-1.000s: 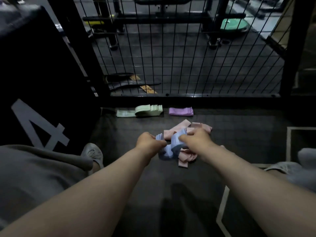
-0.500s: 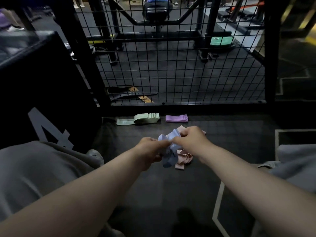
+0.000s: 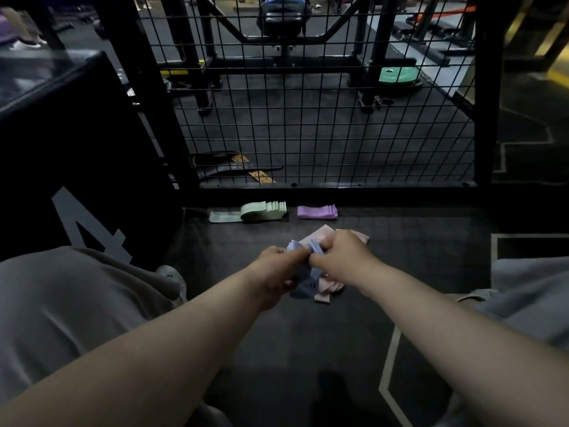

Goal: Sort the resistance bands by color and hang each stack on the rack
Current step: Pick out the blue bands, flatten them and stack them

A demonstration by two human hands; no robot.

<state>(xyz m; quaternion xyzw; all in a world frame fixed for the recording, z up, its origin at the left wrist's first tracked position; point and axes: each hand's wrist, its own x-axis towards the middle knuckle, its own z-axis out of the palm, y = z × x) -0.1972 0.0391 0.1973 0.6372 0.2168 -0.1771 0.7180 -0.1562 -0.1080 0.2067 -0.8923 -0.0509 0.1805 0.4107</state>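
Note:
Both hands meet over the dark floor mat, holding a bunch of light blue bands (image 3: 305, 282). My left hand (image 3: 277, 272) grips the bunch from the left and my right hand (image 3: 341, 257) pinches its top from the right. Pink bands (image 3: 326, 289) lie loose on the mat under and behind the hands. Farther back, by the mesh, sit a stack of green bands (image 3: 264, 210) and a stack of purple bands (image 3: 317, 212). The hands hide part of the blue bunch.
A black wire-mesh panel (image 3: 308, 118) in a black frame stands just behind the stacks. A large black box with a white 4 (image 3: 89, 180) is on the left. My grey-clad knees (image 3: 61, 303) flank the mat. Gym equipment stands beyond the mesh.
The view has tilted up, showing more of the gym behind the mesh. My hands have drawn closer together on the blue bands and raised them slightly.

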